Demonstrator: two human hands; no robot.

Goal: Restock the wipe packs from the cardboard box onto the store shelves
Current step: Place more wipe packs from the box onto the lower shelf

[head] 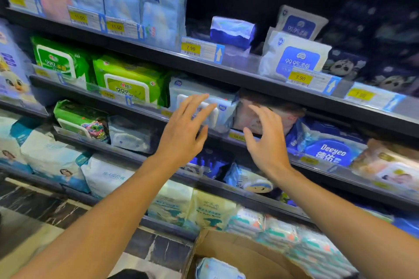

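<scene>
Both of my hands are raised in front of the second shelf from the top. My left hand (186, 127) has straight, spread fingers just before a pale blue wipe pack (224, 106) standing on that shelf. My right hand (265, 140) has loosely bent fingers in front of a pinkish wipe pack (288, 115) beside it. Neither hand holds anything. At the bottom edge stands the open cardboard box (229, 251), with one light blue wipe pack (215, 269) showing inside it.
Dark metal shelves (226, 72) carry green wipe packs (127, 81), white and blue packs (294, 56) above, a Deeyeo pack (331, 149) to the right, and tissue bundles below. Yellow price tags line the shelf edges. Marbled floor (34, 210) lies at lower left.
</scene>
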